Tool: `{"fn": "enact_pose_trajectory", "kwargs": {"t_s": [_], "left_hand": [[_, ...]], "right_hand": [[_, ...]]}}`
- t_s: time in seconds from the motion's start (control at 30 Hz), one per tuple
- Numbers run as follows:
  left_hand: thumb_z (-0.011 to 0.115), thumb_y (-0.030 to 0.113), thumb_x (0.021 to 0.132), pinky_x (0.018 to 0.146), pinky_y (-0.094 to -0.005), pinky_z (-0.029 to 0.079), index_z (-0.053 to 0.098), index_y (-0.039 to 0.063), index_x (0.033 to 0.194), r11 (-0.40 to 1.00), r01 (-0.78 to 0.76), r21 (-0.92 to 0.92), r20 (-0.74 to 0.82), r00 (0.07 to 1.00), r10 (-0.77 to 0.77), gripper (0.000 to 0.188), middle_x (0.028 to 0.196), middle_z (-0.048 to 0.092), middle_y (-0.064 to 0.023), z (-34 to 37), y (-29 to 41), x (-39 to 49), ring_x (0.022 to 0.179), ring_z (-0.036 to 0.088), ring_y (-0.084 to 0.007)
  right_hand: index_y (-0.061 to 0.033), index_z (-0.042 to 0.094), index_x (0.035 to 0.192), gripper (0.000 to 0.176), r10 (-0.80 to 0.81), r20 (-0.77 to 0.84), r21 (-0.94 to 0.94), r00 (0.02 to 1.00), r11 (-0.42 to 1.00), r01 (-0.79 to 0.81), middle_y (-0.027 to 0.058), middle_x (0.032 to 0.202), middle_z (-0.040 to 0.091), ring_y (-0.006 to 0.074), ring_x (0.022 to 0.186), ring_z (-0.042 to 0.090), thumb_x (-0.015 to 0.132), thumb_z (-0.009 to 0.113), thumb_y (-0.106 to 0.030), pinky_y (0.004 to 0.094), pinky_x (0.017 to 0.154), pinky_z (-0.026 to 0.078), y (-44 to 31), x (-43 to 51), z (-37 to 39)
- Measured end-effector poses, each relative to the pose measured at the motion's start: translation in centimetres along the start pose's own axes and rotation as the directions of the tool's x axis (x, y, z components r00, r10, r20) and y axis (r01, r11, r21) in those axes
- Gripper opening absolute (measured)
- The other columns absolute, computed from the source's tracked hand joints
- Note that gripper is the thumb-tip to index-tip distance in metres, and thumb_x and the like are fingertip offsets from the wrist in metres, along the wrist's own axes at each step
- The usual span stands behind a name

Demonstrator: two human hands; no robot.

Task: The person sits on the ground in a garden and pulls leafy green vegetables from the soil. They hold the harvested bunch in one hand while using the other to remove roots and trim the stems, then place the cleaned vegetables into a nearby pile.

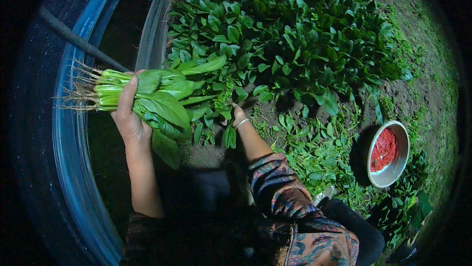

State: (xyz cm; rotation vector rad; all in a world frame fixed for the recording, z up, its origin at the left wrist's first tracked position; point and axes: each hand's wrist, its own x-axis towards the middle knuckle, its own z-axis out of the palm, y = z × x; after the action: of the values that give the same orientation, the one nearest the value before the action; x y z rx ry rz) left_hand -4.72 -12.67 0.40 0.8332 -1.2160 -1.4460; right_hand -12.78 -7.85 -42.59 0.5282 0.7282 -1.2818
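My left hand (pixel 129 114) is closed around a thick bunch of leafy greens (pixel 162 89) that look like spinach. The bunch lies on its side in the air, its thin pale roots (pixel 83 92) pointing left and its leaves to the right. My right hand (pixel 238 114), with a light bangle (pixel 242 122) at the wrist, reaches low among the plants at the near edge of the growing bed (pixel 276 37). Leaves and shadow hide most of its fingers, so whether it grips a stem cannot be made out.
A pale round basin (pixel 405 155) with red strands (pixel 384 150) inside stands to the right. Loose leaves and weeds (pixel 324 159) litter the soil by my shoe (pixel 324 194). Blue plastic sheeting (pixel 70 129) and a grey rail (pixel 153 26) run along the left, crossed by a dark pole (pixel 83 43).
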Motion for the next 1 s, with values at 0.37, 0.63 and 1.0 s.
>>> {"fn": "enact_pose_trajectory", "kwargs": {"t_s": [0.37,0.63,1.0], "left_hand": [[0.060,0.006,0.083,0.081,-0.0332,0.050,0.054,0.000,0.105,0.976,-0.019,0.218,0.248,0.968,-0.036,0.023,0.099,0.063,-0.0147,1.7,1.4,-0.6,0.088,0.062,-0.0204],[0.072,0.010,0.072,0.082,-0.0291,0.048,0.063,0.001,0.106,0.848,0.236,0.474,0.561,0.662,-0.498,0.037,0.096,0.065,-0.0058,2.7,-0.2,-4.3,0.087,0.062,-0.0148],[0.079,0.014,0.065,0.080,-0.0291,0.047,0.059,0.003,0.111,0.779,-0.131,0.613,0.781,0.244,-0.574,0.051,0.094,0.063,-0.0011,4.0,-3.3,-12.3,0.084,0.058,-0.0115]], "right_hand": [[-0.0039,0.061,0.109,0.028,-0.266,0.025,-0.212,0.964,0.941,0.265,0.0146,0.106,0.064,0.0272,0.091,0.064,0.093,0.050,-0.024,0.0443,0.070,0.053,1.0,0.8,-3.2],[0.0018,0.057,0.101,0.023,-0.830,0.339,0.047,0.444,0.486,0.873,0.0108,0.096,0.063,0.0219,0.093,0.060,0.091,0.053,-0.018,0.0341,0.090,0.043,-3.1,-24.0,2.5],[-0.0042,0.052,0.082,0.026,-0.958,0.044,0.371,0.284,0.280,0.885,0.0113,0.084,0.060,0.0239,0.080,0.057,0.095,0.051,-0.026,0.0377,0.078,0.046,-0.3,-38.9,5.1]]}}
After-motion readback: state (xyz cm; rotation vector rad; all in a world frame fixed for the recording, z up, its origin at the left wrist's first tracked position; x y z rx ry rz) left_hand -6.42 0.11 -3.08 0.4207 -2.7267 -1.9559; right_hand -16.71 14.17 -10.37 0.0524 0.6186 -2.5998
